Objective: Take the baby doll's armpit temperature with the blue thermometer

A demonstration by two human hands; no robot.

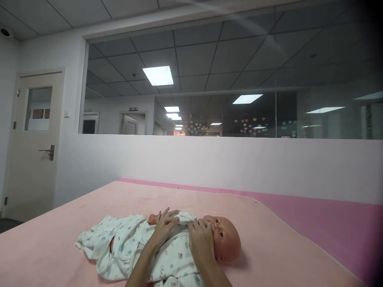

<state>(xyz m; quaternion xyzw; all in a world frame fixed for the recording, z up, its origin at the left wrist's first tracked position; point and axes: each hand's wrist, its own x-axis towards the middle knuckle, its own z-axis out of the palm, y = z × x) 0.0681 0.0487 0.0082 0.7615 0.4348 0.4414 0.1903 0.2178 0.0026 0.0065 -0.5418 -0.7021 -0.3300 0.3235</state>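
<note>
A baby doll (229, 239) lies on its back, its bald head to the right and its body to the left. It is dressed in white baby clothes (170, 255) with a small coloured print. My left hand (166, 228) rests over the chest of the clothes, fingers spread, close to the doll's small hand (152, 219). At the collar below the doll's chin, my right hand (201, 241) has its fingers curled in and closed on the cloth. The fingertips are partly hidden. The clothes lie loose and rumpled over the legs.
A light pink pad (278, 247) lies under the doll, with a darker pink surface (338, 223) beyond its far and right edges. Behind stands a low white wall (209, 163) with a wide window (197, 79) above it. A closed door (32, 171) is at the left.
</note>
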